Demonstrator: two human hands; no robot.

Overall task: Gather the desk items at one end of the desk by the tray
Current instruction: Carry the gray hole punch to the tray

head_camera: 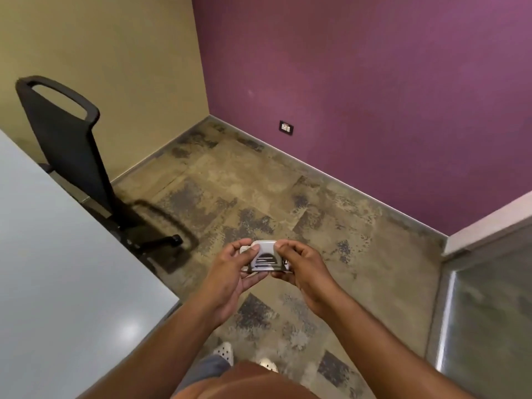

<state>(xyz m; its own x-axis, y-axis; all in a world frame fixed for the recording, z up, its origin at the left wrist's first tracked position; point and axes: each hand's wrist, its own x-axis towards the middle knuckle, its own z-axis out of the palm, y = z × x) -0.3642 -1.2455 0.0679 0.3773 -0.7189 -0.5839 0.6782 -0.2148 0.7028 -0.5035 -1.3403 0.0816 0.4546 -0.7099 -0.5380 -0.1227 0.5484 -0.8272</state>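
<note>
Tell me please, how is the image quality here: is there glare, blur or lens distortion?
Head view: a glare spot sits on the desk near its close corner; the chair is smeared with a ghosted edge, suggesting motion blur; the wall lines and floor edges bend from the wide-angle lens; the hole punch held by the left hand and right hand looks fairly sharp.

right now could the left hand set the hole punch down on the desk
Probably yes: the left hand already grips the hole punch with the right hand, and the desk lies just left, nothing between.
</note>
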